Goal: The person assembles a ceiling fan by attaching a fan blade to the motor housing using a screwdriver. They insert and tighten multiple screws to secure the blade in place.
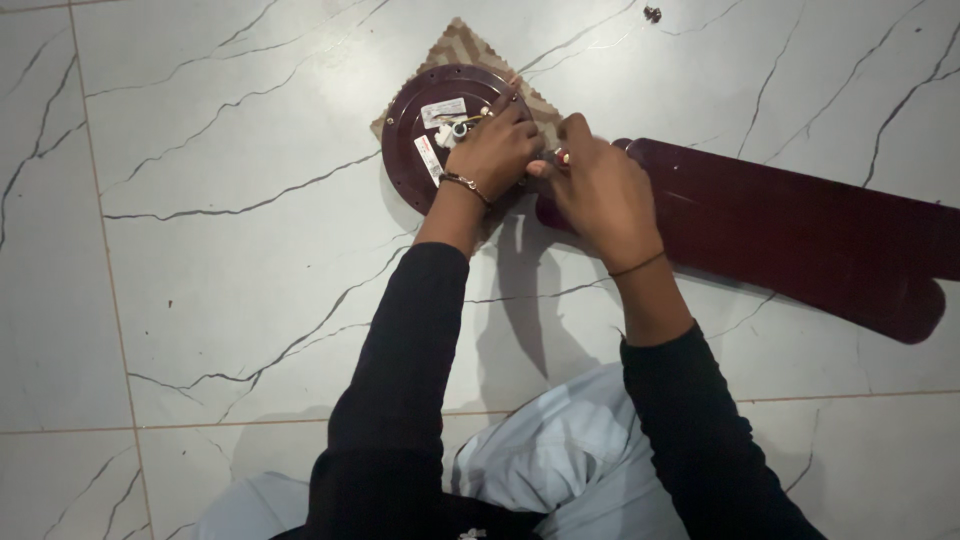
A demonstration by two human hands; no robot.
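The round maroon fan motor housing lies flat on the marble-patterned tile floor, with a small patterned cloth spread under it, which seems meant to keep the housing from scraping the tiles or sliding on them. Its upturned face shows white labels and a cluster of wires and a small white fitting near the centre. A long maroon fan blade lies on the floor to the right, its inner end brought up against the rim of the housing, so that the joint between blade and motor falls right between the two hands. The left hand rests on the housing's right edge with its fingers curled down, pressing or steadying the body; whether they pinch anything cannot be told, as the knuckles hide the tips. The right hand sits over the blade's inner end, fingers closed close together at the joint around something small with a pale glint, likely a screw or a tool tip, too small to tell. A small dark object lies apart on the floor at the top.
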